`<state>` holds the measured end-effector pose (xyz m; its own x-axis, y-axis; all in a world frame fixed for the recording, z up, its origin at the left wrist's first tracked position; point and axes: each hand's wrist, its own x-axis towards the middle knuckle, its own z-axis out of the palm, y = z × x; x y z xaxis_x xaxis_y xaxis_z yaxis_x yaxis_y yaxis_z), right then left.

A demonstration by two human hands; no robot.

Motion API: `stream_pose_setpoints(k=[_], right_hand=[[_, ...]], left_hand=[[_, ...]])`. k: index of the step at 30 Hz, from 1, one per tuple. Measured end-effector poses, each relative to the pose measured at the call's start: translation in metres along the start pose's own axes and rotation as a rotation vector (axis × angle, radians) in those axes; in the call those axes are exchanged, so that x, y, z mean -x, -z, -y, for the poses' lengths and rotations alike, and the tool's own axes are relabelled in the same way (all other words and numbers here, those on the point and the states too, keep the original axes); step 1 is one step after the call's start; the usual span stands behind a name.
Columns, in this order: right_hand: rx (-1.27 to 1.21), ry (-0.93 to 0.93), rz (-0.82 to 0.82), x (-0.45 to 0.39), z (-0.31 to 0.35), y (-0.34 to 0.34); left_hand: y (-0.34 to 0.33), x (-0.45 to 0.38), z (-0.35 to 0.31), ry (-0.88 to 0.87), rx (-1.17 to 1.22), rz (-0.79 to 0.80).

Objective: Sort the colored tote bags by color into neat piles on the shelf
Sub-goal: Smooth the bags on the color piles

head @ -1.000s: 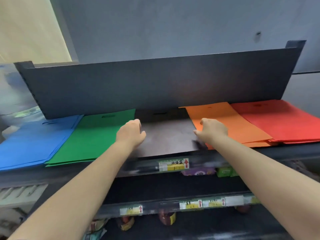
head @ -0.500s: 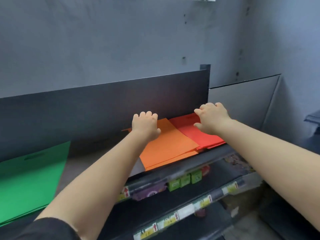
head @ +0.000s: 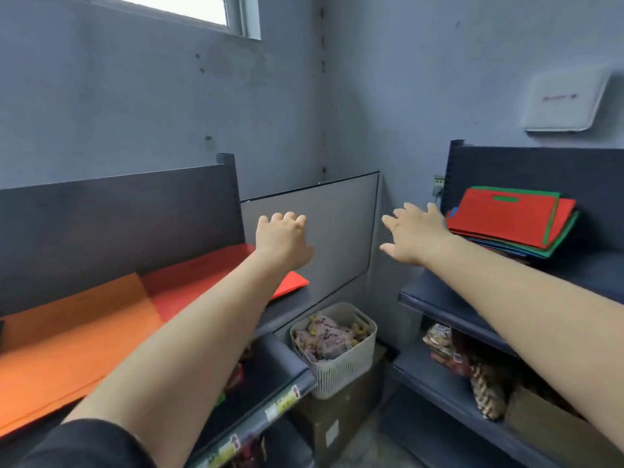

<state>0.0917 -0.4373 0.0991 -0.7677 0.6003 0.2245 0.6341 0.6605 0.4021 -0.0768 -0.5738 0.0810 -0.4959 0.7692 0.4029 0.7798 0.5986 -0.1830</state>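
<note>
reaching right, the right hand (head: 417, 233) spreads released near the mixed bag stack (head: 510, 222); left hand (head: 282, 243) loosely curled, grasping nothing, above red pile (head: 202, 280).

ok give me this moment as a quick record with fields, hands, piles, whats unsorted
left hand: fingers loosely curled, holds nothing, in the air over the red pile's far end
right hand: fingers spread, empty, reaching toward the mixed stack
orange pile: flat on left shelf
red pile: beside orange, same shelf
mixed stack: unsorted, red on top, on right shelf
</note>
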Motion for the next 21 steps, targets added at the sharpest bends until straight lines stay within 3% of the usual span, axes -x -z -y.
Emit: stream_pose_setpoints(k=[10,21], right_hand=[[0.005,-0.266,0.145,0.019,-0.157,-0.086],[0.054,-0.471,0.254,-0.027,-0.271,-0.180]], left_hand=[[-0.017,-0.090,-0.173,-0.257,0.116,-0.027],[-0.080,-0.216,-0.321,-0.504,0.193,0.006]])
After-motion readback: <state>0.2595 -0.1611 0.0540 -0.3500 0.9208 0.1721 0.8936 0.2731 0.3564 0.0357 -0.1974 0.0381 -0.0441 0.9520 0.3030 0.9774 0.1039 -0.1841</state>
